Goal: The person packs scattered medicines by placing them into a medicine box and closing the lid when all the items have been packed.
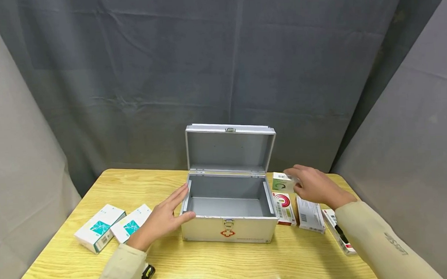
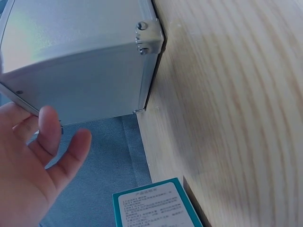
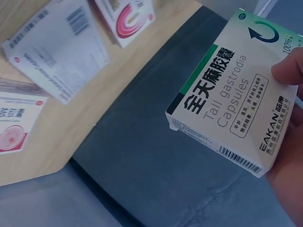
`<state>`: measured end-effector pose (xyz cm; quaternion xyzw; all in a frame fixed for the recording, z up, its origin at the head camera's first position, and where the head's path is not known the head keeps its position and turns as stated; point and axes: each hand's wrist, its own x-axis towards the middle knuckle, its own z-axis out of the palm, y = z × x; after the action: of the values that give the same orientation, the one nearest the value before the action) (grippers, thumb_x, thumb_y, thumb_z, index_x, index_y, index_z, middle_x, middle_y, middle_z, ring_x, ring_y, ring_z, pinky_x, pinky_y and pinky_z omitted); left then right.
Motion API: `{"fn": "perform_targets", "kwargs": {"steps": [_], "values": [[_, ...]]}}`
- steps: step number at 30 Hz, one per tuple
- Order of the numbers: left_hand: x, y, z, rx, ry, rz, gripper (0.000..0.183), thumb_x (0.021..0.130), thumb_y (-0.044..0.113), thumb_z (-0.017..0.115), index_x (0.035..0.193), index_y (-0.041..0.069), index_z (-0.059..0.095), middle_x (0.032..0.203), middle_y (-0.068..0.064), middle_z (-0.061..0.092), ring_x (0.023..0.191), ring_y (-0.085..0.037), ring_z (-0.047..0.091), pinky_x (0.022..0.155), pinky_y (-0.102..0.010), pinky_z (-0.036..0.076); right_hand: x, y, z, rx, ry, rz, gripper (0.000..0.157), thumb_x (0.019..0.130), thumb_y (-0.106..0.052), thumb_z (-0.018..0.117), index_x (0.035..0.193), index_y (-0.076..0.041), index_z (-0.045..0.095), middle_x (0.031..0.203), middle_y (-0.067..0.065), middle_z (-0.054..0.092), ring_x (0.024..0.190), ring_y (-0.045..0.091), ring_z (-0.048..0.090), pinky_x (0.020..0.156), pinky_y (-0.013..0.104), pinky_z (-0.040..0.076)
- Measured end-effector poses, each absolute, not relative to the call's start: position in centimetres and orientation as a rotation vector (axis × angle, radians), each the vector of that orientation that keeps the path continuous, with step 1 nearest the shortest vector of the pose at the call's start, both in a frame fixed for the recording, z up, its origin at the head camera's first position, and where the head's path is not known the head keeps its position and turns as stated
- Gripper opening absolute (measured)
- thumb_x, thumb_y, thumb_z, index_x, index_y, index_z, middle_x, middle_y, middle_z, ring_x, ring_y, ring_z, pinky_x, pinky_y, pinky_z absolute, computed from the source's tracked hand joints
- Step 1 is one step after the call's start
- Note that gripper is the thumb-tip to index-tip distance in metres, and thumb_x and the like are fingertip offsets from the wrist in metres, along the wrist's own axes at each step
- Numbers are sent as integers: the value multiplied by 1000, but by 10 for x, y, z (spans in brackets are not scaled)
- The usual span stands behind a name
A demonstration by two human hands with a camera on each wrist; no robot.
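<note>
An aluminium first-aid case (image 1: 228,229) with a red cross emblem stands in the middle of the table, its lid (image 1: 229,149) raised and its inside bare. My left hand (image 1: 161,221) rests against the case's left rim, fingers fairly straight; the left wrist view shows the fingertips at the edge of the case (image 2: 94,80). To the right of the case, my right hand (image 1: 319,187) holds a white and green medicine box (image 1: 283,181) between thumb and fingers. In the right wrist view, this medicine box (image 3: 227,104) reads "Tall gastrodia Capsules".
Two white and teal medicine boxes (image 1: 99,228) lie left of the case. On the right lie a box with pink rings (image 1: 284,209), a white box with a barcode (image 1: 310,214) and a long narrow box (image 1: 339,232). A small black object (image 1: 148,273) shows beside the left sleeve.
</note>
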<state>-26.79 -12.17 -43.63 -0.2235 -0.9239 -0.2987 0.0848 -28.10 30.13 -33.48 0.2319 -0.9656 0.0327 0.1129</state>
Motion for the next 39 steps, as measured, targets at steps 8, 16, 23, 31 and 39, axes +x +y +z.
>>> {"fn": "perform_targets", "kwargs": {"steps": [8,16,23,31,39], "values": [[-266,-124,-435,-656,-2734,-901,80,80,66,51,145,27,25,153,14,19,135,-26,34,104,-54,34,-282,286,-317,678,-2849,85,41,78,-4,53,118,-12,60,102,4,61,63,9,46,55,23,36],[-266,-126,-435,-640,-2716,-928,80,79,64,53,145,26,27,152,15,19,136,-26,33,105,-55,32,-286,266,-296,720,-2799,95,42,78,-5,52,119,-12,60,107,5,62,60,10,46,50,22,34],[-263,-125,-434,-625,-2744,-937,81,79,65,53,145,27,26,152,18,17,136,-26,32,105,-57,31,-290,238,-291,836,-2746,76,42,76,-3,51,115,-11,62,103,4,63,61,9,46,50,21,34],[-262,-130,-432,-627,-2751,-939,81,79,67,50,145,29,24,153,16,16,138,-25,29,105,-57,31,-294,198,-289,915,-2770,61,46,74,0,49,116,-14,62,104,1,63,72,12,54,56,23,40],[-256,-132,-431,-596,-2758,-931,81,79,66,52,145,29,25,151,21,15,136,-27,33,103,-56,34,-302,171,-295,1022,-2792,88,50,73,2,45,117,-14,61,106,1,62,82,14,58,63,25,45]]}}
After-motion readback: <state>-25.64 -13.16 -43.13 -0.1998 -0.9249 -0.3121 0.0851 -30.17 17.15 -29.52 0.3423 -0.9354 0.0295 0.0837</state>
